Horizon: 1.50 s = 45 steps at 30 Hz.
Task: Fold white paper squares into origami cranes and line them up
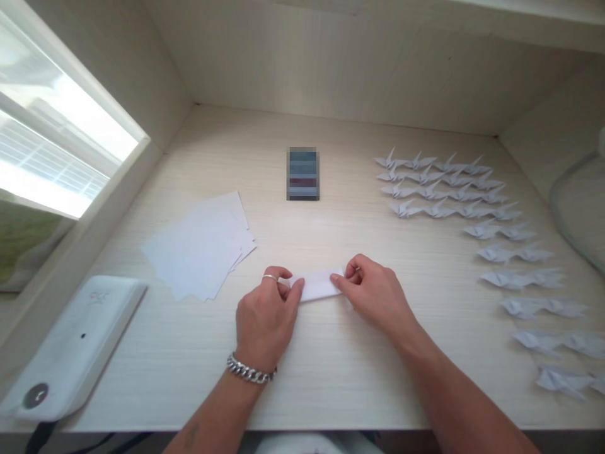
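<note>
Between my hands is a white sheet of paper (319,286), folded into a narrow strip just above the desk. My left hand (268,315) pinches its left end, thumb on the near face; a ring and a chain bracelet are on this hand and wrist. At the other end, my right hand (375,287) grips the strip between thumb and curled fingers. Left of my hands lies a loose pile of white paper sheets (201,249). Several rows of folded paper cranes (444,189) stand on the right side of the desk.
A white box-shaped device (80,340) with a round dark button lies at the left front edge. Farther back, a pixelated phone-like rectangle (303,173) rests on the desk (331,372). Walls enclose the back and right; a grey cable (558,195) hangs along the right wall.
</note>
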Each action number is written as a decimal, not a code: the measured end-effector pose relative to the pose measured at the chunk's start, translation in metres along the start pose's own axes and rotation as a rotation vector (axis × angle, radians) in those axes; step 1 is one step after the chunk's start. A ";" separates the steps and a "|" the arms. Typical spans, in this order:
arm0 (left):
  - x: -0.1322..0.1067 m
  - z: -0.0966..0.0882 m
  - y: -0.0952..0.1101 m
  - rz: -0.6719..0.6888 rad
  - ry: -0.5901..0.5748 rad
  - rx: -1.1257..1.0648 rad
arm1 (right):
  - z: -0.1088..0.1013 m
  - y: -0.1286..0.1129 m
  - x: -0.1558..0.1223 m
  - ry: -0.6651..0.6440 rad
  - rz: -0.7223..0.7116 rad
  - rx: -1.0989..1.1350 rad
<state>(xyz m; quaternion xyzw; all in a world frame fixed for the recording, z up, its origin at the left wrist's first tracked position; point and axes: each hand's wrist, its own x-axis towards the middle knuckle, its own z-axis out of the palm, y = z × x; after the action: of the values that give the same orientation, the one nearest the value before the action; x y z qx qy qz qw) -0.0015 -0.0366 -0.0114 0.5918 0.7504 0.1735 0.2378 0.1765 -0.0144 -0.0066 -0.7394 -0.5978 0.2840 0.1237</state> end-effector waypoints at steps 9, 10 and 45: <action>0.000 0.000 0.000 -0.015 -0.008 0.001 | 0.000 0.000 0.000 -0.003 -0.018 -0.017; 0.000 0.000 0.001 -0.018 -0.010 0.003 | 0.000 0.000 0.000 -0.001 -0.020 -0.016; -0.003 0.005 0.000 0.116 0.020 0.181 | 0.000 -0.003 -0.001 0.007 -0.028 -0.057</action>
<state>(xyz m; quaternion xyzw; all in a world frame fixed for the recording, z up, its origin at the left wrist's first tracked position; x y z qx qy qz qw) 0.0016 -0.0393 -0.0151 0.6514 0.7300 0.1243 0.1653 0.1736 -0.0146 -0.0047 -0.7351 -0.6156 0.2626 0.1085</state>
